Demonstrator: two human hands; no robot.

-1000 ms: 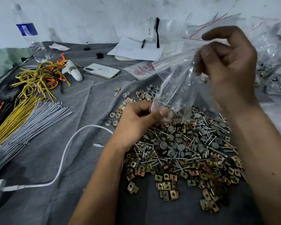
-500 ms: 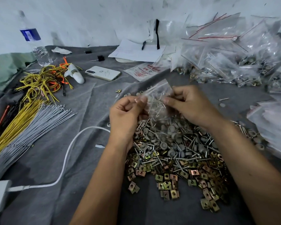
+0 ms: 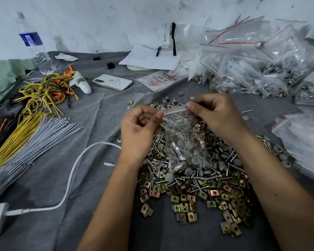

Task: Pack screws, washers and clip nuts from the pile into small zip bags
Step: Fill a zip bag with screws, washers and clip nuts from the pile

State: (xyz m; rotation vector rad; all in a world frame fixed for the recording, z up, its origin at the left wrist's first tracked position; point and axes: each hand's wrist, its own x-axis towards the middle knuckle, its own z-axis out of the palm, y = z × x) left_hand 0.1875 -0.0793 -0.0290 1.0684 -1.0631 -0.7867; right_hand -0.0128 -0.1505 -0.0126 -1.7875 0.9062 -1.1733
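A small clear zip bag [image 3: 185, 142] holding screws, grey washers and clip nuts hangs over the pile [image 3: 198, 182] of the same parts on the grey cloth. My left hand [image 3: 140, 131] pinches the left end of the bag's zip strip between thumb and fingers. My right hand [image 3: 216, 113] pinches the right end of the strip. The bag's bottom rests on the pile. Brass-coloured clip nuts [image 3: 183, 209] spread along the pile's near side, and grey washers [image 3: 169, 102] lie at its far side.
Filled zip bags [image 3: 257, 77] heap at the back right, more bags [image 3: 304, 134] at the right edge. A phone [image 3: 112, 82], water bottle [image 3: 36, 49], papers [image 3: 150, 58], yellow and orange wires [image 3: 43, 91], grey ties [image 3: 34, 138] and a white cable [image 3: 71, 178] lie to the left.
My right hand came down from high up to the bag's top. Both hands now hold the zip strip, stretched level between them, with the filled bag lower over the pile.
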